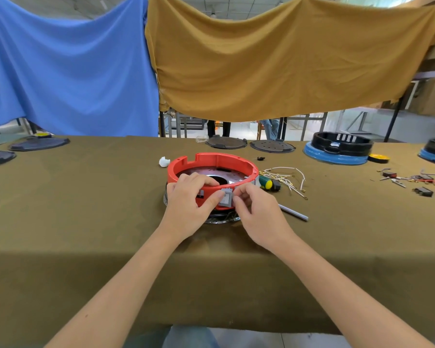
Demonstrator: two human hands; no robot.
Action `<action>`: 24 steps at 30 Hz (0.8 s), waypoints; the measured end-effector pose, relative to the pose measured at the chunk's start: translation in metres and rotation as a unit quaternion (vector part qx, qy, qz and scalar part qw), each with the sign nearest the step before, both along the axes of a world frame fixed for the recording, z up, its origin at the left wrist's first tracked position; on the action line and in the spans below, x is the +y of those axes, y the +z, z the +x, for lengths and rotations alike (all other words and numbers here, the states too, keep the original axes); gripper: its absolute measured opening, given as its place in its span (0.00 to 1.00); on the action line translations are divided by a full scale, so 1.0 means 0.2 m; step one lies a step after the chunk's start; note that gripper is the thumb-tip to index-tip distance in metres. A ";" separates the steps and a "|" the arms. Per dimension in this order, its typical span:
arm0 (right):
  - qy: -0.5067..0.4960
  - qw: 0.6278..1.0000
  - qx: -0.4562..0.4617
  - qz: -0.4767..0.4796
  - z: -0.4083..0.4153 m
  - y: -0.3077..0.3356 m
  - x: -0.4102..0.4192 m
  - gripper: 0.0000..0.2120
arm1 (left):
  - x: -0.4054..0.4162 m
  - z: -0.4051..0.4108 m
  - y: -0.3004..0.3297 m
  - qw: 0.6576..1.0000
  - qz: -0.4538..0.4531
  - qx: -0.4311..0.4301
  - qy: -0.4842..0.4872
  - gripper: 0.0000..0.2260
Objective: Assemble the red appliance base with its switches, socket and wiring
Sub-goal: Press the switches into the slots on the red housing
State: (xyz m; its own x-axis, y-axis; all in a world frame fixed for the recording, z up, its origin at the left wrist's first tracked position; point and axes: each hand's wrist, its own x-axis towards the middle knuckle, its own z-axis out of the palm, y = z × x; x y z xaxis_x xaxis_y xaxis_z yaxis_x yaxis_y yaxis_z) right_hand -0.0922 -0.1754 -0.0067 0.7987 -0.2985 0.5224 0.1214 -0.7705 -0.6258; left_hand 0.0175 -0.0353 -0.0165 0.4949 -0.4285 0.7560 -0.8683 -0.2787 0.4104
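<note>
Your left hand [189, 200] grips the near rim of the red appliance base [212, 165], fingers curled over the wall and thumb against the grey rocker switch [226, 198] at its front face. Your right hand [258, 214] pinches that switch from the right side. The base sits mid-table on the olive cloth [86, 222], with loose white wires [285, 178] and a green-and-yellow screwdriver [266, 182] just beside it on the right.
</note>
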 end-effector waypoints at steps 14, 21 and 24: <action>0.009 0.996 -0.066 0.067 -0.01 0.02 0.00 0.07 | 0.00 0.00 0.00 1.000 -0.010 -0.001 -0.016 0.15; 0.005 0.998 -0.068 -0.003 0.02 0.04 -0.02 0.04 | 0.00 0.00 0.00 1.000 -0.012 0.004 -0.020 0.11; -0.036 0.992 -0.056 -0.110 0.03 0.05 -0.05 0.08 | 0.00 0.00 0.00 1.000 -0.010 0.008 -0.018 0.08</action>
State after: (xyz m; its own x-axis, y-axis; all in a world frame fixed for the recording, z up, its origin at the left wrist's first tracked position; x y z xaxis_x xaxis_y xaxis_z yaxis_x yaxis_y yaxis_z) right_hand -0.0857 -0.1851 0.0037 0.7121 -0.2214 0.6662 0.1207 -0.8962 -0.4269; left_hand 0.0171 -0.0351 -0.0161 0.4910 -0.4308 0.7572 -0.8712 -0.2391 0.4289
